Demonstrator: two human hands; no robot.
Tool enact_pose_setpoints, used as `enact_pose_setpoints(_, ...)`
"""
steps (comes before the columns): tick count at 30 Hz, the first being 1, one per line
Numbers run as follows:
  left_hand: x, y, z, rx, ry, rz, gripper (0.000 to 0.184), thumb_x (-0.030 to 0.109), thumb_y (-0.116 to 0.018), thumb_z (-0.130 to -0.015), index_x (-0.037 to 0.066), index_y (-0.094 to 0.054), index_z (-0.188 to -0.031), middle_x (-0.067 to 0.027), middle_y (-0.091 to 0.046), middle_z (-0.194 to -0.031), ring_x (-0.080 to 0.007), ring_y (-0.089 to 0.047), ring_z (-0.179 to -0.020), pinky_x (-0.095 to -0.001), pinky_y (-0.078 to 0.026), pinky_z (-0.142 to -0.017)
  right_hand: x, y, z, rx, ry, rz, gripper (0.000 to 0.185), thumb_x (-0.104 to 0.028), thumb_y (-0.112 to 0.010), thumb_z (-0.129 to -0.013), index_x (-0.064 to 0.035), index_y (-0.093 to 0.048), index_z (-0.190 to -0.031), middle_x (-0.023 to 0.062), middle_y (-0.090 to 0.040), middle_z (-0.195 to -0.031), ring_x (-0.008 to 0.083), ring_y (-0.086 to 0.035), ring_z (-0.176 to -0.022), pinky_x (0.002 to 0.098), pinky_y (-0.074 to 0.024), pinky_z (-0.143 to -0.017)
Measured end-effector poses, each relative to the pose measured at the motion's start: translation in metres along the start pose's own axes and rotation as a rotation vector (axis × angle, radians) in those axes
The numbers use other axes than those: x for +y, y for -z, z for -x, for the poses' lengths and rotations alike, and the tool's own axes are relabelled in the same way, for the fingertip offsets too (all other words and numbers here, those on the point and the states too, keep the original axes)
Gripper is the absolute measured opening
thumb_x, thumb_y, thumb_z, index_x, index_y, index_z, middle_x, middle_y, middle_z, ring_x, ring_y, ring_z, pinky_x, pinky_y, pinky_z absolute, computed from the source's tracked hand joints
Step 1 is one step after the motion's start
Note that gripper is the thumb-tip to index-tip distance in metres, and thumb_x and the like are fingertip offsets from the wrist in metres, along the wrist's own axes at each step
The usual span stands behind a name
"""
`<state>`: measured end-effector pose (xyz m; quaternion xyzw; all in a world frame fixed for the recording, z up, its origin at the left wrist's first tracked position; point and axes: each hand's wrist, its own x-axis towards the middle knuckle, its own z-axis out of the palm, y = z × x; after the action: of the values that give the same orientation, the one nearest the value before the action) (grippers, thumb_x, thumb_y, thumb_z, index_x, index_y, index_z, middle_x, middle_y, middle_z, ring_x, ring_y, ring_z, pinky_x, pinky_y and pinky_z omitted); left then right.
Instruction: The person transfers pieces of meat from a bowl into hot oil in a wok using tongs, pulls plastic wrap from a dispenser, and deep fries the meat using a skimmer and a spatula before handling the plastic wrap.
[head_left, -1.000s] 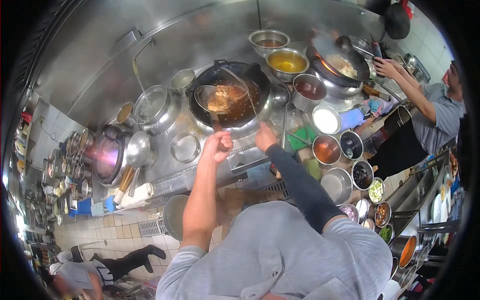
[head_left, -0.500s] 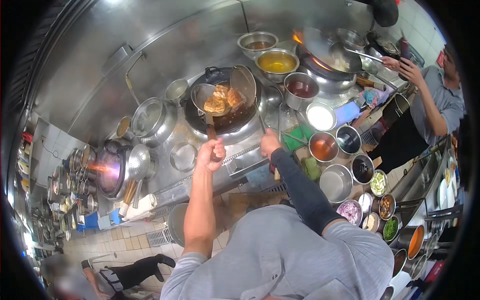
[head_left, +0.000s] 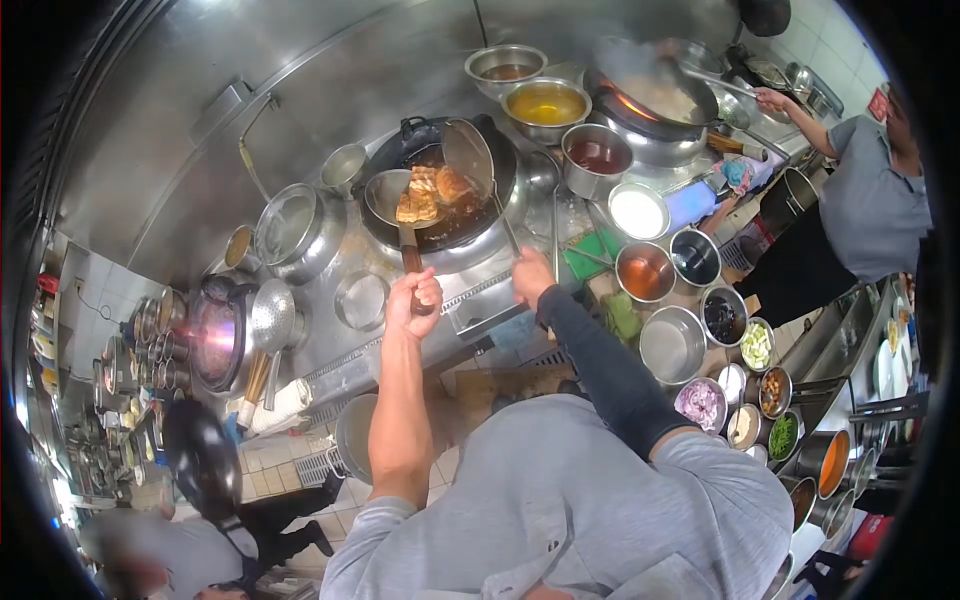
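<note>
My left hand [head_left: 414, 303] is closed around the wooden handle of a round strainer [head_left: 388, 198]. Golden-brown fried pieces [head_left: 425, 192] rest in it, above the dark wok [head_left: 380, 235] on the burner. My right hand [head_left: 533, 277] is wrapped round the long handle of what looks like a wide, round ladle [head_left: 468, 158]. The ladle's bowl stands tilted on the right of the fried pieces, inside the wok's rim. Dark liquid shows at the bottom of the wok, partly hidden by both tools.
Metal bowls of yellow liquid [head_left: 546, 104] and pots of sauce [head_left: 645, 272] stand to the right, with chopped onion [head_left: 701, 402] nearer me. At left a flame burns by another wok [head_left: 215, 340]. A co-worker [head_left: 865, 190] cooks at the right; another person [head_left: 190, 550] is at lower left.
The strainer and ladle stay over the wok, shifted slightly in view. A dark pan has appeared beside the person at lower left. The right co-worker's raised bottle is out of sight.
</note>
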<state>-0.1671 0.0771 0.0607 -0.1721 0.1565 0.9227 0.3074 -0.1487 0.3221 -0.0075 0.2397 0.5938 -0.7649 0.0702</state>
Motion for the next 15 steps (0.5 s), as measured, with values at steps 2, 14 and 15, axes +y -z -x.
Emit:
enact_pose_setpoints(2,0.002,0.000,0.004,0.009,-0.011,-0.012,0.012,0.001,-0.049,-0.089,-0.006,-0.050,-0.098,-0.0025,-0.044,-0.064,-0.0113,-0.042,-0.049,-0.0232,-0.037,-0.043,0.014,0.007,-0.026,-0.181,0.225,0.166,0.046,-0.009,-0.043,-0.087,-0.0014,-0.045,-0.132,0.0167,-0.056,-0.089,0.0218,-0.048,-0.044,0.0372,-0.0388,-0.035)
enact_pose_setpoints(14,-0.001,0.005,-0.008,-0.040,-0.019,0.052,0.010,0.001,-0.048,-0.089,-0.007,-0.049,-0.096,-0.0024,-0.044,-0.064,-0.0121,-0.043,-0.049,-0.0239,-0.038,-0.045,-0.031,-0.001,0.055,-0.058,0.280,0.233,0.043,-0.008,-0.044,-0.089,0.0046,-0.045,-0.130,0.0180,-0.059,-0.071,0.0226,-0.054,-0.039,0.0366,-0.0432,-0.037)
enact_pose_setpoints(15,-0.004,0.004,-0.010,-0.022,-0.038,0.049,0.010,0.001,-0.048,-0.089,-0.006,-0.049,-0.096,-0.0024,-0.045,-0.064,-0.0121,-0.043,-0.049,-0.0238,-0.038,-0.045,-0.038,-0.005,0.060,-0.052,0.282,0.234,0.043,-0.008,-0.044,-0.089,0.0046,-0.045,-0.130,0.0180,-0.059,-0.071,0.0226,-0.054,-0.039,0.0366,-0.0432,-0.037)
